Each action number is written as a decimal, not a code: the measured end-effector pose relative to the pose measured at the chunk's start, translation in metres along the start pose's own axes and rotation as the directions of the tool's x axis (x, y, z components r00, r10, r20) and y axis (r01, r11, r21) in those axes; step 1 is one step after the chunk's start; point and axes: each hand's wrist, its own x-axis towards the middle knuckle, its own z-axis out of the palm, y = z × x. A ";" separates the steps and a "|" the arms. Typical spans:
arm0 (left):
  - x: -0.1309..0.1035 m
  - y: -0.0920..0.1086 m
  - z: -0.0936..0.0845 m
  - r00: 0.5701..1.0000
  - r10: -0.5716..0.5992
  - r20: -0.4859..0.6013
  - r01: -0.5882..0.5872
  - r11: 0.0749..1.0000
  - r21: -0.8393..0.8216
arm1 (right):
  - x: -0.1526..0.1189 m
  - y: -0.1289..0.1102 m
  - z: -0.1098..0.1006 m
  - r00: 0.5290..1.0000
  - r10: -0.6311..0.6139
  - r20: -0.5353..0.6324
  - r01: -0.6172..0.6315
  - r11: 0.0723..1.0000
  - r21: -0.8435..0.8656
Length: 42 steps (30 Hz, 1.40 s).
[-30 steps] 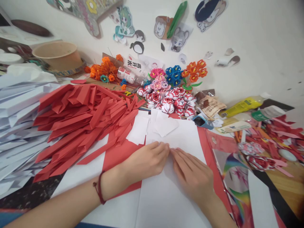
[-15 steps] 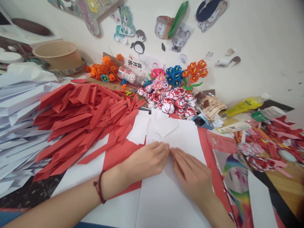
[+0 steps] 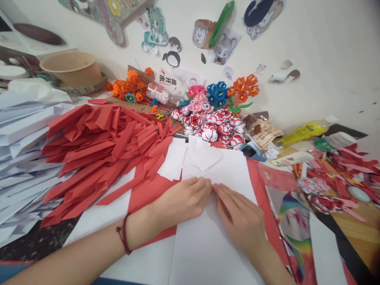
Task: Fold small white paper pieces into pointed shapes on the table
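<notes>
My left hand (image 3: pixel 184 200), a dark red cord bracelet (image 3: pixel 124 233) on its wrist, is closed with its fingertips pinched together. My right hand (image 3: pixel 242 215) meets it fingertip to fingertip, its fingers pressed together. Whatever lies between the fingers is hidden; a faint pale edge shows just beyond them against white paper. Both hands are over a large white sheet (image 3: pixel 204 253). Just beyond the fingertips lie small cut pieces of white paper (image 3: pixel 208 157), overlapping, with another white piece (image 3: pixel 170 160) to their left.
Folded red paper strips (image 3: pixel 97 150) are heaped at left, beside folded white strips (image 3: pixel 20 158). Red-and-white paper flowers (image 3: pixel 209 124) stand at the back, with orange flowers (image 3: pixel 243 89) behind. A yellow bottle (image 3: pixel 303 132) and paper scraps (image 3: pixel 353 174) lie at right.
</notes>
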 end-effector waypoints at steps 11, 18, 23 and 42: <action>0.000 -0.001 0.000 0.999 -0.016 0.031 0.017 0.998 -0.058 | 0.001 0.000 -0.001 1.000 0.026 -0.002 -0.026 1.000 0.018; 0.000 -0.001 0.001 0.998 -0.006 0.056 0.009 0.998 -0.064 | 0.000 0.001 -0.001 0.999 0.047 0.006 -0.047 0.998 0.038; 0.000 -0.001 0.001 0.997 -0.006 0.072 0.010 0.998 -0.056 | 0.001 0.001 0.000 0.999 0.053 0.011 -0.054 0.997 0.047; 0.001 0.002 0.000 0.999 -0.017 0.041 0.019 0.998 -0.052 | -0.001 0.000 0.001 0.998 0.056 0.006 -0.056 0.998 0.023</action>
